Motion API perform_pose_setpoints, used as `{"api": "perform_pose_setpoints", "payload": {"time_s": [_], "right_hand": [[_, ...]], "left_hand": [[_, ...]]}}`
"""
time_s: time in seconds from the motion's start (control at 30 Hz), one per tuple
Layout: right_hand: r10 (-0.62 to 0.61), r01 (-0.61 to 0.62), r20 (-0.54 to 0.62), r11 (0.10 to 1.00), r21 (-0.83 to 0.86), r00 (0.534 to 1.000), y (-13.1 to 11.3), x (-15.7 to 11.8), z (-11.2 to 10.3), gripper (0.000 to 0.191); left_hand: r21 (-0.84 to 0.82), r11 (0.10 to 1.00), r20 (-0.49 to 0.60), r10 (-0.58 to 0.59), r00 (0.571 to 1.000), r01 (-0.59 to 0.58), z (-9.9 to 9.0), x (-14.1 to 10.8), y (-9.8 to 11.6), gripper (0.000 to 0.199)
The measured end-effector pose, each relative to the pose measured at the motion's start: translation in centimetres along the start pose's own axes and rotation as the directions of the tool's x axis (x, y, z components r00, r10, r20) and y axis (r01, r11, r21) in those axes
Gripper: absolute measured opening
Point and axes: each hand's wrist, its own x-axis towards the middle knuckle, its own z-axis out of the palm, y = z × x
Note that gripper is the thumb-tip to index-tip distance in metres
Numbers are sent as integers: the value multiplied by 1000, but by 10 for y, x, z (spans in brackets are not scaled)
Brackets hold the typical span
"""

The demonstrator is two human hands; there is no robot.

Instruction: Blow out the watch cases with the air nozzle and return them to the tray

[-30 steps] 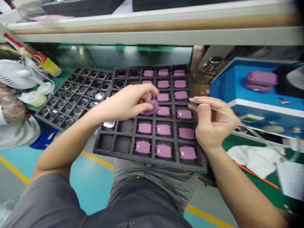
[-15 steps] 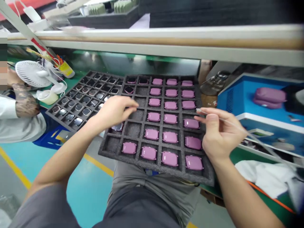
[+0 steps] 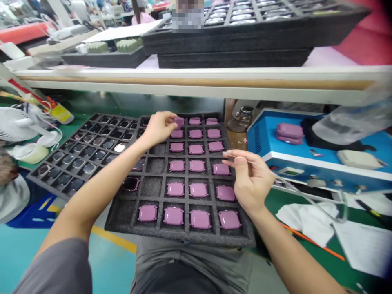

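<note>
My left hand (image 3: 159, 128) pinches a purple watch case (image 3: 179, 121) at the far side of a dark foam tray (image 3: 180, 240). The case is tilted over its compartment, its lower part partly behind my fingers. Several more purple watch cases (image 3: 200, 219) lie in the tray's compartments, and some dark-faced ones (image 3: 130, 183) sit in its left column. Over the tray's right edge, my right hand (image 3: 252, 179) is closed around a thin clear tube (image 3: 294, 188). Its pale tip pokes out past my fingertips, above the right column, apart from the cases.
A second foam tray (image 3: 39, 179) with dark glass pieces lies to the left, beside a white fan (image 3: 14, 124). A blue machine (image 3: 259, 136) carrying purple parts stands right. White cloth (image 3: 306, 222) lies below it. A shelf edge (image 3: 196, 87) crosses above the trays.
My left hand has moved to the tray's far side and now grips a purple watch case there. My right hand still holds the tube. The camera view has shifted right and up.
</note>
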Motion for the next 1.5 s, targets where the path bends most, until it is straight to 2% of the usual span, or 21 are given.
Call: {"api": "perform_pose_setpoints", "payload": {"time_s": [0.07, 0.13, 0.2, 0.27, 0.4, 0.83, 1.5], "right_hand": [[-36, 36, 7, 999, 3, 999, 0, 1, 0, 16], [-76, 76, 16, 997, -24, 997, 1, 3, 0, 15], [-101, 102, 25, 994, -47, 995, 2, 4, -2, 15], [-106, 110, 50, 992, -66, 993, 4, 4, -3, 15], [-92, 105, 108, 988, -117, 990, 5, 3, -5, 15], [-115, 128, 101, 983, -130, 988, 2, 3, -5, 13], [-130, 147, 109, 976, -158, 985, 4, 3, -6, 13]], "left_hand": [[-358, 933, 102, 2, 995, 35, 26, -30, 26, 34], [-550, 829, 189, 6, 982, 101, 50, -55, 47, 34], [-629, 754, 257, -28, 966, 190, 66, -71, 59, 37], [-677, 688, 288, -80, 954, 262, 74, -77, 61, 43], [-757, 590, 281, -94, 955, 281, 77, -78, 55, 46], [-782, 581, 246, -48, 968, 228, 77, -81, 54, 42], [-755, 634, 210, -5, 978, 165, 77, -81, 53, 39]]}}
